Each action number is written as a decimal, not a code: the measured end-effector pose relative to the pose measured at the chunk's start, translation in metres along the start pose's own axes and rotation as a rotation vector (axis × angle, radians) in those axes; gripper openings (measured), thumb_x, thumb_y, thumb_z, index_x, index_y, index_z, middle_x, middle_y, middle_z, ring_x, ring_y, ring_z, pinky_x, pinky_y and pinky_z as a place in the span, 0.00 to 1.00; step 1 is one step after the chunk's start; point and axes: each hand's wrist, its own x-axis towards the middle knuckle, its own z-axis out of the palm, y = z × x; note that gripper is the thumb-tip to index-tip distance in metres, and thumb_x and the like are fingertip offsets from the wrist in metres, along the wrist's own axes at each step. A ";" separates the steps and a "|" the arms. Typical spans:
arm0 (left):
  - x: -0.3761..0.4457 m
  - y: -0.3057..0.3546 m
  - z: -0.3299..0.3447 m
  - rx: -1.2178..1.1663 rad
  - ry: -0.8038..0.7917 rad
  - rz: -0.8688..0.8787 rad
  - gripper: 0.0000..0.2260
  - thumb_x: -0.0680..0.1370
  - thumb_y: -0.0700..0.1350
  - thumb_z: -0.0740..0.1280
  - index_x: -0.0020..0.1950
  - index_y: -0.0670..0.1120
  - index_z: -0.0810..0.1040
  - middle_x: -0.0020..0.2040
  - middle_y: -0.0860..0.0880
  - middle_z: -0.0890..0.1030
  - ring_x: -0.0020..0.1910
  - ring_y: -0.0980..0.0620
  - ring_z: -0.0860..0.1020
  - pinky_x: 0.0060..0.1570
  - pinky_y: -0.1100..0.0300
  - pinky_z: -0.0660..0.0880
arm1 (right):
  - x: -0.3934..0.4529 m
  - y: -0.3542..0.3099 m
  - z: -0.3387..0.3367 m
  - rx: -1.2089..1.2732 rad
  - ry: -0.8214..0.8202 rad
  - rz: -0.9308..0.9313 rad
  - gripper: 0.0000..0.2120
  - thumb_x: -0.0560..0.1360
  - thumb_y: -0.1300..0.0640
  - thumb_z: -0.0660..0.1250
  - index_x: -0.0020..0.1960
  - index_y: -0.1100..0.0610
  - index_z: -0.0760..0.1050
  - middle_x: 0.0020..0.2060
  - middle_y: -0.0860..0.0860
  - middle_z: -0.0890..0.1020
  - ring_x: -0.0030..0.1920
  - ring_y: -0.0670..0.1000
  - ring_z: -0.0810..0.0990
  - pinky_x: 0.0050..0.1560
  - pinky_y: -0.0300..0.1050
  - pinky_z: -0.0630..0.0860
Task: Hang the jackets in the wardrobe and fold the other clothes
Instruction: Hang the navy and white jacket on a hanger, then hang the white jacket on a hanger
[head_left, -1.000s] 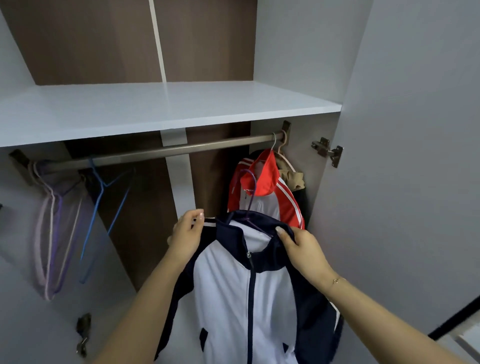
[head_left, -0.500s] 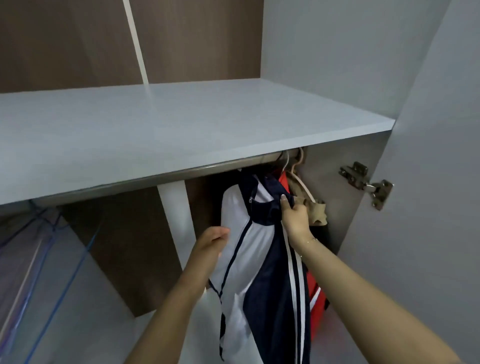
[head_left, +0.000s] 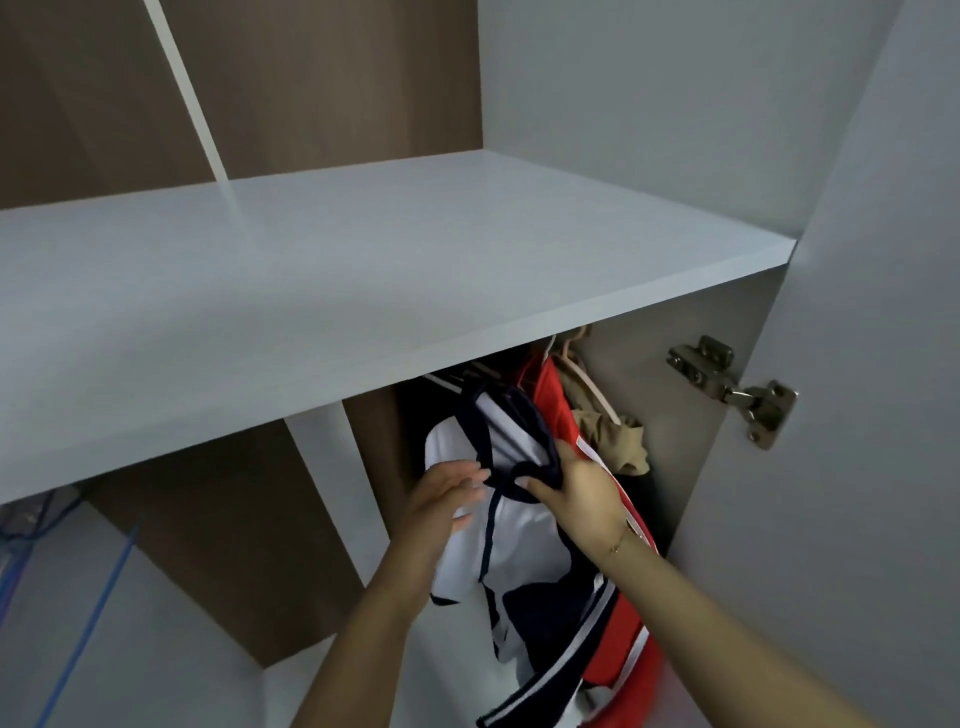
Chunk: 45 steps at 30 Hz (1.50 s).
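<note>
shelf (head_left: 363, 291) is hiding the rail and hanger hooks | blue hanger (head_left: 98, 587), 8 o'clock, is running off-frame | jacket (head_left: 524, 545) hem is blurring

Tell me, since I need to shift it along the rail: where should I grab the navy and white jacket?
Grip the navy and white jacket at its dark collar, coming from the front. The collar sits highest, nearest the hanger, facing the open door; the right hand pinches it there.

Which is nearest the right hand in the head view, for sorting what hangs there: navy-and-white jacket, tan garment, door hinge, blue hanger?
1. navy-and-white jacket, collar in the right hand.
2. tan garment, just right.
3. door hinge, upper right.
4. blue hanger, far left.
</note>
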 end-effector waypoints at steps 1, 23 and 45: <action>-0.001 0.000 0.003 -0.008 -0.007 0.000 0.08 0.80 0.42 0.64 0.58 0.47 0.78 0.58 0.50 0.82 0.58 0.55 0.79 0.59 0.59 0.75 | -0.003 0.001 -0.003 0.000 -0.012 -0.044 0.29 0.74 0.48 0.72 0.69 0.57 0.68 0.47 0.54 0.84 0.46 0.54 0.82 0.40 0.43 0.74; -0.250 -0.049 -0.035 -0.148 -0.213 0.135 0.13 0.81 0.40 0.61 0.64 0.48 0.77 0.59 0.53 0.82 0.60 0.56 0.80 0.57 0.58 0.75 | -0.313 -0.121 -0.052 0.696 0.102 0.156 0.13 0.78 0.63 0.66 0.59 0.51 0.80 0.53 0.44 0.83 0.53 0.42 0.79 0.53 0.34 0.75; -0.572 -0.116 0.282 -0.001 -1.057 0.023 0.11 0.81 0.37 0.60 0.58 0.46 0.79 0.58 0.50 0.83 0.59 0.53 0.80 0.58 0.56 0.75 | -0.784 -0.044 -0.263 0.619 0.927 0.635 0.12 0.79 0.67 0.62 0.54 0.54 0.81 0.48 0.49 0.86 0.47 0.46 0.83 0.47 0.36 0.76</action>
